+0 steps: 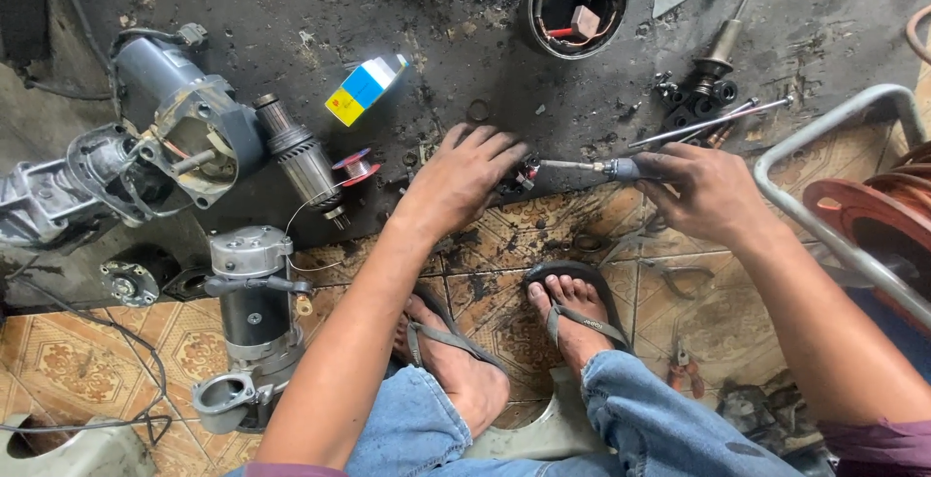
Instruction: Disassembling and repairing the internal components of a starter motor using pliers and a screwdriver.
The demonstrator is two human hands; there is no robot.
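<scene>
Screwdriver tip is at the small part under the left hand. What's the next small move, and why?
Probably seat the tip and turn. The right hand grips the screwdriver, whose tip meets the small part that the left hand pins to the dark floor; the contact itself is too small to confirm.

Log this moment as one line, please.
left hand: pressing small part on floor | right hand: grip on screwdriver, tip at part

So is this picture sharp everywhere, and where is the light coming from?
Head view: soft, even daylight with no harsh shadows; the left hand and right hand holding the soldering iron look sharp; faint glare on the metal tube frame; wide-lens bending at the edges; the dark greasy mat swallows detail.
</scene>
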